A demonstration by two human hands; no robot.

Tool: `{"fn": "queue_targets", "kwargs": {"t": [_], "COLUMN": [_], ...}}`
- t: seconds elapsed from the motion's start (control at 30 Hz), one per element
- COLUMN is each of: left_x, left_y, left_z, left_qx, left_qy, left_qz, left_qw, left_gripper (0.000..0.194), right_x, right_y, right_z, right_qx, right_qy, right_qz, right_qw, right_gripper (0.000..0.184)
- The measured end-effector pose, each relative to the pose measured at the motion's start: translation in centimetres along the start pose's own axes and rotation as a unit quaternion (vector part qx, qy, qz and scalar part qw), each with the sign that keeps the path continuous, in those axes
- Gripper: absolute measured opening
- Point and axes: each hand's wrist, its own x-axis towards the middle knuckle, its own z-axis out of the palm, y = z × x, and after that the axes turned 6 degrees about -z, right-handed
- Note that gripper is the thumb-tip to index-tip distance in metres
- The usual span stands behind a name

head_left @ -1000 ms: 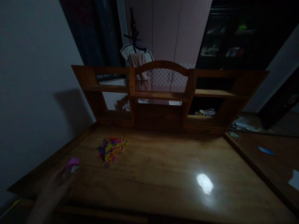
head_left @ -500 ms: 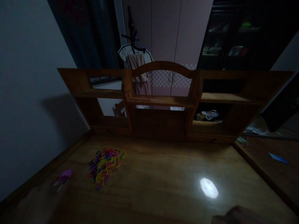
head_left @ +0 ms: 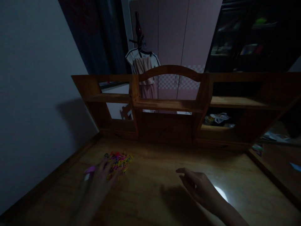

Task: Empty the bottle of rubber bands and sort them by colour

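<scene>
The room is dim. A pile of small coloured bands [head_left: 121, 159], pink, yellow and orange, lies on the wooden desk [head_left: 152, 175] at the left. My left hand [head_left: 100, 182] reaches over the near side of the pile with fingers spread, open, and partly covers it. A small bottle with a pink cap [head_left: 88, 171] lies just left of that hand. My right hand [head_left: 198, 186] hovers over the middle of the desk, fingers loosely curved and apart, holding nothing.
A wooden hutch with shelves [head_left: 169, 105] stands along the back of the desk, with crumpled items [head_left: 217, 118] in its right cubby. A wall [head_left: 35, 94] borders the left. A bright light reflection [head_left: 221, 193] sits beside my right wrist.
Both hands have come forward into view: the left now reaches onto the pile of bands, the right has risen over the desk's middle. The camera shifted slightly.
</scene>
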Motion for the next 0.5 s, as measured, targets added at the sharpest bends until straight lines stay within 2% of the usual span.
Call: {"fn": "queue_targets", "kwargs": {"t": [0.1, 0.17, 0.3, 0.5], "left_x": [-1.1, -1.8, -2.3, -1.9], "left_y": [0.7, 0.8, 1.2, 1.3], "left_z": [1.6, 2.2, 2.5, 3.2], "left_qx": [-0.002, -0.008, -0.012, -0.006], "left_qy": [-0.032, -0.033, -0.010, 0.014], "left_qz": [0.014, 0.021, 0.026, 0.034], "left_qw": [0.999, 0.999, 1.000, 0.999], "left_gripper": [0.050, 0.052, 0.057, 0.051], "right_x": [0.0, -0.3, -0.9, -1.2], "right_y": [1.9, 2.9, 4.2, 4.7], "right_z": [1.5, 2.3, 3.3, 3.7], "right_qx": [0.023, 0.027, -0.004, -0.076], "right_qy": [0.026, 0.037, 0.022, 0.014], "right_qz": [0.016, 0.007, -0.027, -0.069], "right_qw": [0.999, 0.999, 0.999, 0.995], "right_gripper": [0.034, 0.034, 0.034, 0.035]}}
